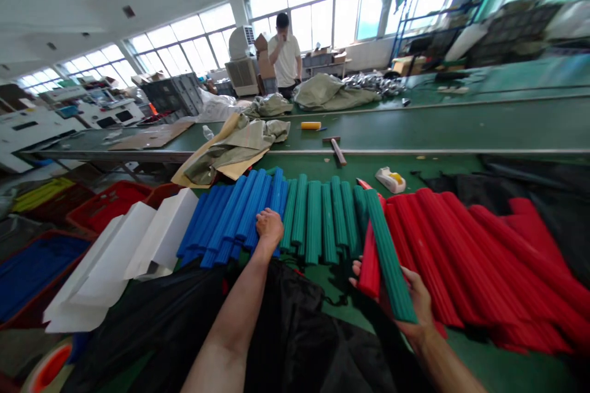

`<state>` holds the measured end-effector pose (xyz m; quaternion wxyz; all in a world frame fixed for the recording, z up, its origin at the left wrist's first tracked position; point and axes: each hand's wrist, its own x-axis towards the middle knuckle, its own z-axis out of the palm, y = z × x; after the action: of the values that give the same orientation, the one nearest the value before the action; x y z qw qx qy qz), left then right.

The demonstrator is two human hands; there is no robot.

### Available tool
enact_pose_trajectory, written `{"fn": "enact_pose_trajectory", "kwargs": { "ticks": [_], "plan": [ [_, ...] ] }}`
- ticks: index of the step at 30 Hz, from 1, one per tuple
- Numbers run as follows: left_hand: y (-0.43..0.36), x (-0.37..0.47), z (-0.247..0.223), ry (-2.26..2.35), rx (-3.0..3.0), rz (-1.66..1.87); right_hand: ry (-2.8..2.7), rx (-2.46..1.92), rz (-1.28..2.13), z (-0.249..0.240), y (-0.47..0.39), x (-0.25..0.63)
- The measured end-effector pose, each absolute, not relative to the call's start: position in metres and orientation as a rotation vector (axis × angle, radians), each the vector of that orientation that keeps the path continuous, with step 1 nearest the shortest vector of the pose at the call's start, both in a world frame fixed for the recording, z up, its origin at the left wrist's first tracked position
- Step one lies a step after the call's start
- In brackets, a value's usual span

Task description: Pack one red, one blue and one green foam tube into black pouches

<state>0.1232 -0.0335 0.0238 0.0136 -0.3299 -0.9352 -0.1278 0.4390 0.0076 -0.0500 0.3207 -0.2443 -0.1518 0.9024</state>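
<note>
Green table (362, 167), blue rods (225, 215) under left hand (270, 226)
Right hand (423, 304) grasping one green rod (391, 258), one red rod (370, 270); left's grip: can't tell

ribbed green tube (391, 258) slanting beside red tube (370, 267) — blue tubes (239, 209) piled leftward

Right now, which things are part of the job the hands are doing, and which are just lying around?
Seems part of the job:
- green rod and red rod, held in the right hand
- blue rods, at the left hand

Probably just lying about:
- tape dispenser
- yellow roll
- T-shaped tool
</note>
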Motion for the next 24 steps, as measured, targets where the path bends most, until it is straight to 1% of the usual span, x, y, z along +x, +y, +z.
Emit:
{"fn": "enact_pose_trajectory", "kwargs": {
  "ticks": [4,6,9,11,13,18,21,24],
  "plan": [
    [-0.033,0.12,0.048,-3.01,-1.109,-0.426,-0.368,-0.611,2.39,-0.046,0.007,0.438],
    [-0.041,0.133,0.058,-3.001,-1.148,-0.451,-0.307,-0.557,2.428,-0.049,0.007,0.438],
    [-0.057,0.182,0.061,-2.94,-1.334,-0.619,-0.256,-0.547,2.48,-0.059,0.007,0.437],
    [-0.067,0.228,0.054,-2.897,-1.529,-0.786,-0.267,-0.545,2.471,-0.067,0.009,0.435],
    [-0.073,0.276,0.039,-2.849,-1.716,-0.844,-0.301,-0.555,2.434,-0.073,0.01,0.432],
    [-0.079,0.361,-0.005,-2.588,-1.837,-0.702,-0.56,-0.611,2.374,-0.076,0.007,0.428],
    [-0.081,0.377,-0.02,-2.348,-1.864,-0.496,-0.659,-0.622,2.33,-0.074,0.003,0.429],
    [-0.08,0.374,-0.02,-2.195,-1.907,-0.307,-0.709,-0.642,2.298,-0.073,0.006,0.432]
  ]
}}
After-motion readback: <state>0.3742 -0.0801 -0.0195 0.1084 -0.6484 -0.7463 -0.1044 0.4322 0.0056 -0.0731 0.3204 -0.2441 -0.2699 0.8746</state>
